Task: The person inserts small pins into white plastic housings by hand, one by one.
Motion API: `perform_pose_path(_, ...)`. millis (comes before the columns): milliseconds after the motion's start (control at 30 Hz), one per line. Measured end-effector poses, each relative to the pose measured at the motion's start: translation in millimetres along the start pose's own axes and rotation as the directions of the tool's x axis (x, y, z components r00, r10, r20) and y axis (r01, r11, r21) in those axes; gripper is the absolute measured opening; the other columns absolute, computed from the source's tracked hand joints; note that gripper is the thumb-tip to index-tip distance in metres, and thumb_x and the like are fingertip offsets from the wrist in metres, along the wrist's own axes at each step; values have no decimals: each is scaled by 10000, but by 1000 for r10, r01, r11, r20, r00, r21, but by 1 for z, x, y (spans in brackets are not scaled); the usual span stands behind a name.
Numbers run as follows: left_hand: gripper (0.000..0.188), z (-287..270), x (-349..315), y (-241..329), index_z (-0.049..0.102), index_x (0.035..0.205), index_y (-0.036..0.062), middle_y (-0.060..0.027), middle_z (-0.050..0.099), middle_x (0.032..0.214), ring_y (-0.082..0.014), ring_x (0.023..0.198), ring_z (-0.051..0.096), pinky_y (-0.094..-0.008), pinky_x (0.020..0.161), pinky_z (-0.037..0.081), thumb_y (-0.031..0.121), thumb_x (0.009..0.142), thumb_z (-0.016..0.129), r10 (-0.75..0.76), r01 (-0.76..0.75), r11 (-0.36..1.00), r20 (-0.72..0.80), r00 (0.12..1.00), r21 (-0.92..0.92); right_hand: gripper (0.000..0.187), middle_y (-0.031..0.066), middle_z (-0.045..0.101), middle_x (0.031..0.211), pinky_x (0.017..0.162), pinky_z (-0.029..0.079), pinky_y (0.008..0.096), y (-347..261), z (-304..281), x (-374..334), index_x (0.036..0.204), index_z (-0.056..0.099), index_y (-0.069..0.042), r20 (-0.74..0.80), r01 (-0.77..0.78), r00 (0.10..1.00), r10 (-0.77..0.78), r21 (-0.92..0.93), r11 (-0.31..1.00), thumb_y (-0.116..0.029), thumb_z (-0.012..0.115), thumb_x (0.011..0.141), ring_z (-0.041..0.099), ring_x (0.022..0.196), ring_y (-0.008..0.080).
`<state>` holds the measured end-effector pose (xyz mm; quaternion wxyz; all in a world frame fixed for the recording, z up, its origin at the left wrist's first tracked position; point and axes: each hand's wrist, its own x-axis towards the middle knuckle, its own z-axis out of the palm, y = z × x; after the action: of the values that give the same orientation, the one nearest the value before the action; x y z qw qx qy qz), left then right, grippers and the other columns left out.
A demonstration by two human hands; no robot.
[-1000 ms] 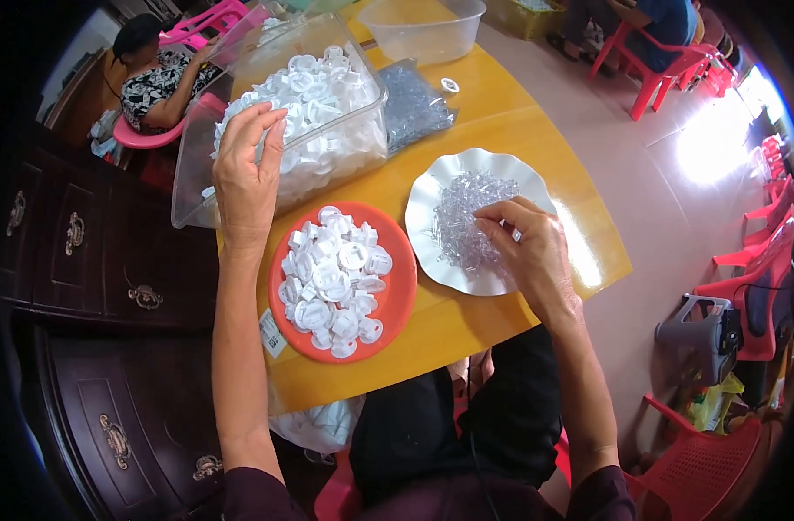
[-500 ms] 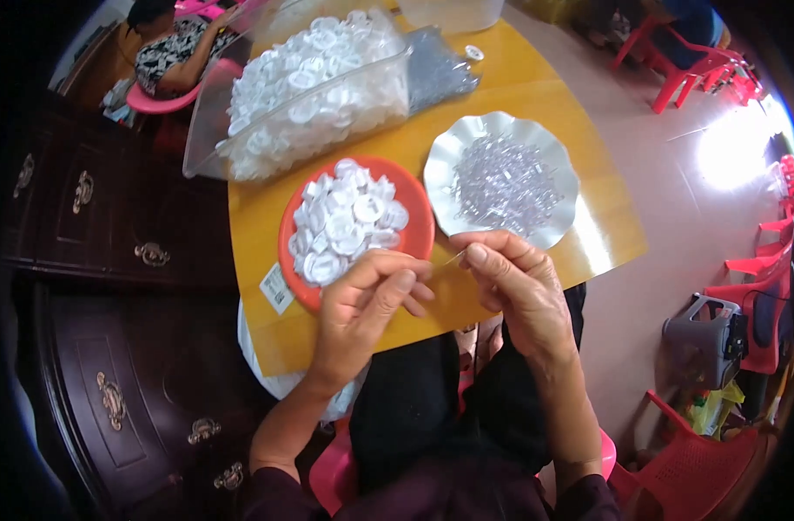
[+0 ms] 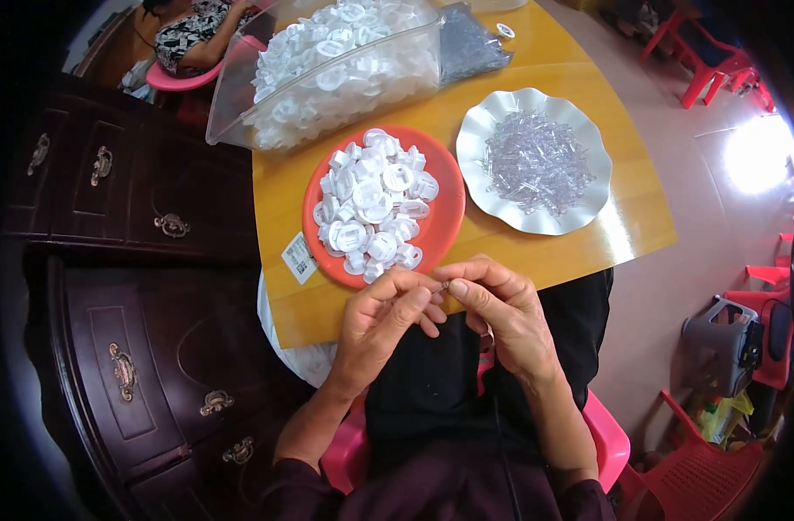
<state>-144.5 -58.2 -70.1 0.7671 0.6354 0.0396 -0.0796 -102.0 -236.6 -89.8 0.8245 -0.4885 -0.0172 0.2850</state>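
Observation:
My left hand and my right hand meet fingertip to fingertip above the table's near edge. Between them is a tiny piece, mostly covered by the fingers. My right thumb and forefinger pinch it; it looks like a thin clear plastic piece. The left thumb and forefinger are closed at its other side, and what they grip is hidden. Just beyond my left hand, an orange plate carries a heap of round white plastic parts. A white scalloped plate to the right holds many thin clear plastic pieces.
A clear bin full of similar white parts stands at the far side of the yellow table. Beside it lie a grey plastic bag and one loose white part. Dark drawers flank the left. Another person sits far left.
My hands have come together, their fingertips now meeting where a gap showed before. Both are nearer to me. The view has shifted, so the table's contents sit further right and higher.

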Motion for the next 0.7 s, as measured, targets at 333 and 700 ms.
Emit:
perform_pose_path(333,84,-9,-2,-1,654,993,-3,-21,630,898,-66,762,605,-198,640,497,-32,915,647,61,-55,972,-17,998,230,125,25,670,867,631,456,229,5,4,-4,996,710,-6,-40,143,983,-178,-434,889,-65,725,887,575,707,69)
perform_pose_path(700,231,-27,5,12,668,1057,10,-89,631,952,-213,821,641,-321,708,526,43,843,746,450,-115,389,-80,889,914,79,-44,625,813,513,366,169,14,-2,-3,963,692,-27,-156,90,977,-146,-321,943,-94,702,923,472,598,-2)
